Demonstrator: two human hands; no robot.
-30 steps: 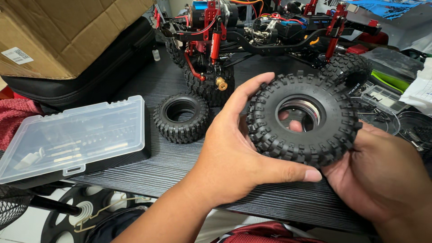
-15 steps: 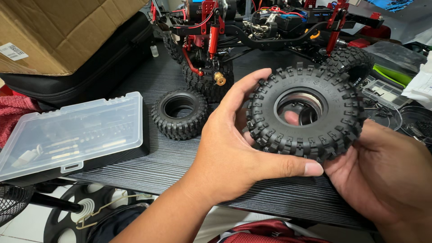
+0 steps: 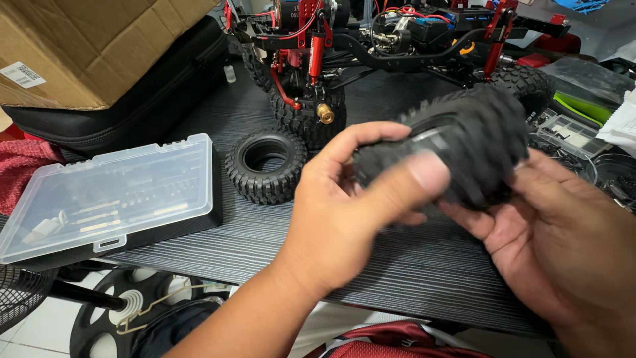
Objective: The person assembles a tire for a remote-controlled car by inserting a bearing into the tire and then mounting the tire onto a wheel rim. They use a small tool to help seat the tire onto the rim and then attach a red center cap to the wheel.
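Note:
A knobbly black model tyre on its wheel [image 3: 464, 142] is held over the dark ribbed table [image 3: 411, 265] by both hands, blurred and tilted so its tread faces me. My left hand [image 3: 351, 205] grips its left side, thumb across the front. My right hand [image 3: 563, 232] cups it from below and the right. A second loose black tyre [image 3: 265, 164] lies flat on the table to the left. Behind them stands a red and black model crawler chassis [image 3: 371, 46] with tyres fitted.
A clear plastic parts box [image 3: 106, 195] sits at the table's left edge. A cardboard box [image 3: 86, 46] rests on a black case [image 3: 146, 93] at the back left. Small parts trays [image 3: 570, 129] lie at the right. A fan [image 3: 20, 298] stands below the table.
The tyre has been turned from facing me with its rim showing to lying tilted with its tread towards me. My left thumb has moved across its front. Both hands shifted slightly.

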